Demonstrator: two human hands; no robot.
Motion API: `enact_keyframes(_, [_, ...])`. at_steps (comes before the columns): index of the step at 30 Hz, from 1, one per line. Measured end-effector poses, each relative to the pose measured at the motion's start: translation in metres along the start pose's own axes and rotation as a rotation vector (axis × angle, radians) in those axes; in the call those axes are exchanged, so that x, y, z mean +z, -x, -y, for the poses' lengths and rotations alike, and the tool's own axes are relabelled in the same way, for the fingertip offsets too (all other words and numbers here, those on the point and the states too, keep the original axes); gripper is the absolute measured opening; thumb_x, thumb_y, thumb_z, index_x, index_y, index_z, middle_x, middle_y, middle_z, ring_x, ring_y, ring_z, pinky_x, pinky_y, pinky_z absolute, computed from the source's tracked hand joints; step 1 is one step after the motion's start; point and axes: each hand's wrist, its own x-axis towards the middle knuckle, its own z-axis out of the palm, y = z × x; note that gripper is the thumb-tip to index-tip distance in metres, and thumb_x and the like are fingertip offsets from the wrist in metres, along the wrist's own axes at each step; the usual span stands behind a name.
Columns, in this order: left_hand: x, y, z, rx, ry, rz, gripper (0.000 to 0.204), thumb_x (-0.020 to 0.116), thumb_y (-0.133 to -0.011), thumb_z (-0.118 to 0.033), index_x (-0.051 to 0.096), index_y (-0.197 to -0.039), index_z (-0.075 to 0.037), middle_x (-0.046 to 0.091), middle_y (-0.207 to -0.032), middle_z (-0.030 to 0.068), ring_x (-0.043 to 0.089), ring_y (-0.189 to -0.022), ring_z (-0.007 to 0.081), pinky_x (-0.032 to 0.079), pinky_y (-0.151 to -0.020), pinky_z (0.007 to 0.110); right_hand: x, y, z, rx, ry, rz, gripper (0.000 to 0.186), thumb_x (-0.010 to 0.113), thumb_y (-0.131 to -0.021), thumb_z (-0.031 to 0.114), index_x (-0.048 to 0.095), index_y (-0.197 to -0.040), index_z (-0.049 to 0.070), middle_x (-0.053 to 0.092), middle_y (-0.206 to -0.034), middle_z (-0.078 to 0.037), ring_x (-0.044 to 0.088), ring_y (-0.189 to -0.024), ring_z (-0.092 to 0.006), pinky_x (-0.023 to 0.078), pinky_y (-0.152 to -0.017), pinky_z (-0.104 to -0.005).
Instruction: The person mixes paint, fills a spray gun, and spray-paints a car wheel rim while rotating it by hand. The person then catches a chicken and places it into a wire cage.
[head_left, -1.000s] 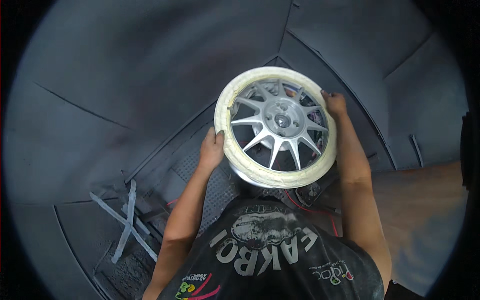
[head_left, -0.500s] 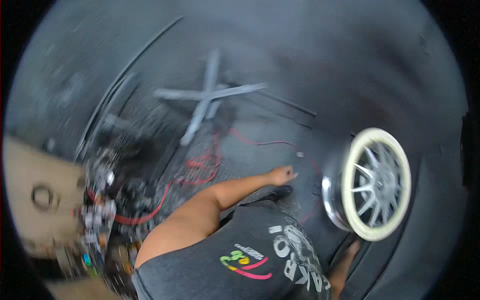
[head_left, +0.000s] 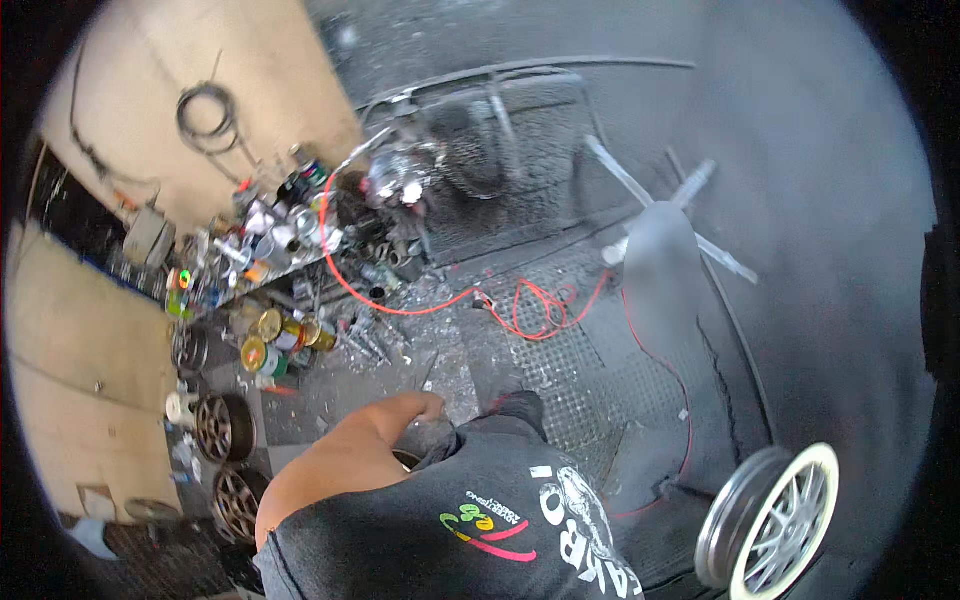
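Observation:
My left hand hangs low in front of me, its fingers curled in. What lies inside the curled fingers, if anything, is hidden. Just beneath it is a grey, rounded shape that I cannot name. Beyond my shirt a dark shoe shows on the floor. At the lower right stands a wheel rim with silver spokes and a pale cream lip, its face tilted upward. My right hand is out of view.
A cluttered bench holds cans and bottles at the left. Paint tins and dark wheel rims stand beside it. A red hose snakes across the floor toward a grey cross-shaped stand. A coiled cable hangs on the wall.
My view has turned left, bringing the bench and dark rims into sight. The cross-shaped stand has shifted right, the pale-lipped rim lower. My left hand sits farther left; the right has left the frame.

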Motion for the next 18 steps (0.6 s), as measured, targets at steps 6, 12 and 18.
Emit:
enact_keyframes(6, [-0.024,0.01,0.067,0.122,0.478,-0.552,0.046,0.057,-0.083,-0.044,0.059,-0.103,-0.003,0.062,-0.102,0.0226,0.059,-0.095,0.039,0.047,-0.081,0.046,-0.099,-0.042,0.242,0.579,-0.488,-0.057,0.015,0.058,-0.088,0.02,0.054,-0.091,0.006,0.058,-0.07,-0.011,0.057,-0.058,-0.0253,0.041,-0.046,-0.0375])
enact_keyframes(12, [-0.07,0.031,0.192,0.202,0.643,-0.797,0.042,0.055,-0.086,-0.043,0.057,-0.098,-0.003,0.061,-0.097,0.0213,0.06,-0.089,0.0375,0.047,-0.077,0.046,-0.052,-0.134,0.301,0.601,-0.55,0.102,0.018,0.06,-0.088,0.025,0.053,-0.089,0.008,0.059,-0.071,-0.01,0.055,-0.053,-0.0176,0.041,-0.042,-0.0308])
enact_keyframes(18, [-0.189,0.096,0.323,0.137,0.609,-1.465,0.046,0.061,-0.084,-0.041,0.055,-0.108,-0.002,0.057,-0.098,0.0214,0.055,-0.095,0.0372,0.045,-0.083,0.046,0.074,-0.171,0.541,0.068,0.105,0.477,0.027,0.06,-0.086,0.023,0.057,-0.103,0.002,0.064,-0.091,-0.01,0.061,-0.078,-0.021,0.048,-0.069,-0.0321])
